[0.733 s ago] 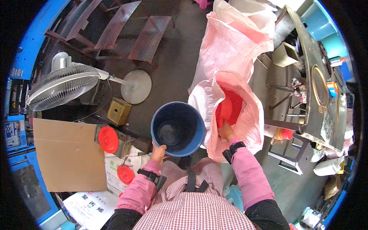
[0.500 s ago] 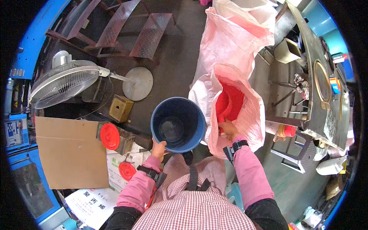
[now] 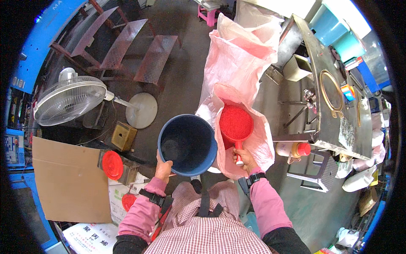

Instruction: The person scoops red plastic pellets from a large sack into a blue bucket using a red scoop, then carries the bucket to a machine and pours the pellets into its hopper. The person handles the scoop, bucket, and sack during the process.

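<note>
One heaped red scoop (image 3: 236, 123), gripped in my right hand (image 3: 244, 157), hovered over the sack (image 3: 237, 80); my left hand (image 3: 163, 168) clasped the seemingly empty blue bucket (image 3: 187, 144).

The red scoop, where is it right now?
In the head view, the red scoop, heaped with red granules, sits right of centre over the open pink sack, held by the right hand, just right of the blue bucket.
</note>
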The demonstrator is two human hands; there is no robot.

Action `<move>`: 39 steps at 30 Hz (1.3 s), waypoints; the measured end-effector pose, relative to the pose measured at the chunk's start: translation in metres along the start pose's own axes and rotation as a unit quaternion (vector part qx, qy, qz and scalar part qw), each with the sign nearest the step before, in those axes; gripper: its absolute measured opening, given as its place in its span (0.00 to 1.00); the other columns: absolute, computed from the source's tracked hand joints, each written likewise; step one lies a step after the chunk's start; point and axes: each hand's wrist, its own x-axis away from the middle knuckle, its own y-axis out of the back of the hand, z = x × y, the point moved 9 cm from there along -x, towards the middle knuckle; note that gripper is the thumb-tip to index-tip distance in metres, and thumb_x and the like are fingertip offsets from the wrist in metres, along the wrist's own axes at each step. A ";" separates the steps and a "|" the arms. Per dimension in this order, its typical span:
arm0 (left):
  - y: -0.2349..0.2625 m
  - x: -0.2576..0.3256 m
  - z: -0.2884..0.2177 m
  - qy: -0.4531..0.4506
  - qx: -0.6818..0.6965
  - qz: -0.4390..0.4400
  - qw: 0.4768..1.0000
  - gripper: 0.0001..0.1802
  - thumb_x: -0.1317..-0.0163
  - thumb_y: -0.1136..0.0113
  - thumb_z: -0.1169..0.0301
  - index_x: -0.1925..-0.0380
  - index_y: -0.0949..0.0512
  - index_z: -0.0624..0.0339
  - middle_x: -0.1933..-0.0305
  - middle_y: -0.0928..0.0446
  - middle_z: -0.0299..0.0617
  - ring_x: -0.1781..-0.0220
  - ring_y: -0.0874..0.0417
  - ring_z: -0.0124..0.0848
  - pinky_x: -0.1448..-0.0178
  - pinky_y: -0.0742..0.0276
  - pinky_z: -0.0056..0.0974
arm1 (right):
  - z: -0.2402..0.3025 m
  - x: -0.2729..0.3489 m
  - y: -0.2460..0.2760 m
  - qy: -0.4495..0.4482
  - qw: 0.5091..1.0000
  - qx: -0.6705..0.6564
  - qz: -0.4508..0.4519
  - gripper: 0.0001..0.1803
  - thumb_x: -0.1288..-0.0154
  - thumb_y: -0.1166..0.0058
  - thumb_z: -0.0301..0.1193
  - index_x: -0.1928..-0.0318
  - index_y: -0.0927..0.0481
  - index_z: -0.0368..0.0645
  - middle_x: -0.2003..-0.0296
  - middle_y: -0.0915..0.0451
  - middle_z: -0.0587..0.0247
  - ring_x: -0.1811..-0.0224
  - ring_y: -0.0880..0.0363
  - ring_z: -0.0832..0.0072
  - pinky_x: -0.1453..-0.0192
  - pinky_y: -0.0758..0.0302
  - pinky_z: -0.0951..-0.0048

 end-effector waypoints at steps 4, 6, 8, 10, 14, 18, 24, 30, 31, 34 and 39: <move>-0.005 0.004 0.001 0.038 -0.019 -0.020 0.999 0.50 0.45 0.52 0.80 0.24 0.61 0.39 0.34 0.35 0.54 0.49 0.20 0.51 0.60 0.16 0.58 | 0.010 0.037 0.007 0.033 0.999 0.038 0.005 0.13 0.36 0.44 0.30 0.54 0.30 0.43 0.75 0.26 0.67 0.79 0.26 0.78 0.76 0.25 0.74; -0.007 0.002 0.000 0.040 -0.020 -0.026 0.999 0.50 0.45 0.51 0.79 0.24 0.61 0.39 0.35 0.34 0.55 0.50 0.19 0.51 0.60 0.15 0.58 | 0.015 0.057 0.005 0.059 0.997 0.039 0.019 0.16 0.36 0.44 0.29 0.50 0.32 0.44 0.75 0.27 0.67 0.79 0.26 0.78 0.75 0.25 0.74; -0.010 0.001 -0.001 0.030 -0.026 -0.034 0.999 0.50 0.45 0.50 0.79 0.24 0.61 0.40 0.36 0.33 0.56 0.51 0.18 0.52 0.59 0.15 0.59 | 0.015 0.078 0.003 0.055 0.998 0.032 0.021 0.21 0.37 0.44 0.29 0.46 0.36 0.43 0.73 0.28 0.66 0.78 0.27 0.77 0.75 0.25 0.72; -0.012 0.000 -0.002 0.030 -0.033 -0.041 0.998 0.51 0.45 0.49 0.78 0.24 0.61 0.40 0.35 0.33 0.58 0.51 0.18 0.52 0.60 0.14 0.59 | 0.016 0.101 0.000 0.056 0.998 0.036 0.002 0.22 0.37 0.44 0.29 0.45 0.36 0.42 0.72 0.28 0.66 0.78 0.27 0.77 0.74 0.25 0.72; -0.016 0.000 -0.003 0.011 -0.042 -0.063 0.997 0.52 0.46 0.47 0.77 0.24 0.61 0.40 0.34 0.37 0.61 0.47 0.21 0.56 0.62 0.14 0.59 | 0.025 0.148 -0.024 0.084 0.992 0.093 0.012 0.26 0.37 0.43 0.30 0.41 0.37 0.42 0.72 0.27 0.66 0.78 0.27 0.77 0.75 0.27 0.73; -0.023 -0.003 0.003 0.018 -0.075 -0.078 0.994 0.52 0.47 0.46 0.76 0.24 0.61 0.41 0.30 0.49 0.65 0.42 0.26 0.62 0.63 0.13 0.56 | 0.020 0.178 -0.062 0.056 0.992 0.103 0.046 0.27 0.34 0.44 0.34 0.39 0.39 0.42 0.72 0.28 0.68 0.77 0.27 0.79 0.73 0.27 0.76; -0.031 -0.008 -0.009 -0.014 -0.139 -0.127 0.982 0.54 0.48 0.47 0.76 0.24 0.64 0.43 0.28 0.54 0.69 0.31 0.40 0.65 0.50 0.17 0.59 | 0.013 0.157 -0.102 0.016 0.955 0.292 0.050 0.24 0.34 0.47 0.34 0.41 0.35 0.39 0.66 0.22 0.60 0.74 0.22 0.75 0.71 0.25 0.73; -0.049 -0.014 -0.018 0.048 -0.043 -0.084 0.994 0.56 0.45 0.44 0.74 0.25 0.68 0.35 0.24 0.64 0.67 0.32 0.38 0.64 0.54 0.20 0.68 | 0.022 0.070 -0.139 0.185 0.685 0.705 -0.022 0.26 0.40 0.48 0.32 0.43 0.33 0.33 0.66 0.20 0.42 0.69 0.17 0.52 0.65 0.21 0.56; -0.053 -0.020 -0.021 0.064 -0.106 -0.082 0.989 0.56 0.45 0.45 0.75 0.25 0.69 0.33 0.24 0.67 0.68 0.31 0.40 0.64 0.52 0.21 0.68 | 0.024 0.062 -0.147 0.229 0.635 0.737 -0.042 0.28 0.42 0.48 0.30 0.42 0.33 0.32 0.67 0.19 0.41 0.68 0.17 0.49 0.64 0.20 0.56; -0.061 -0.034 -0.020 0.070 -0.105 -0.083 0.989 0.56 0.44 0.48 0.76 0.25 0.71 0.30 0.23 0.76 0.65 0.27 0.44 0.64 0.52 0.22 0.69 | 0.017 0.046 -0.161 0.273 0.515 0.808 -0.083 0.28 0.44 0.50 0.26 0.41 0.32 0.31 0.67 0.20 0.43 0.67 0.17 0.50 0.65 0.20 0.55; -0.061 -0.048 -0.012 0.111 -0.095 -0.091 0.985 0.56 0.44 0.49 0.79 0.26 0.72 0.27 0.22 0.76 0.59 0.28 0.42 0.63 0.53 0.21 0.69 | 0.007 0.046 -0.179 0.346 0.400 0.844 -0.088 0.29 0.40 0.52 0.25 0.36 0.33 0.37 0.64 0.23 0.52 0.72 0.19 0.59 0.69 0.21 0.58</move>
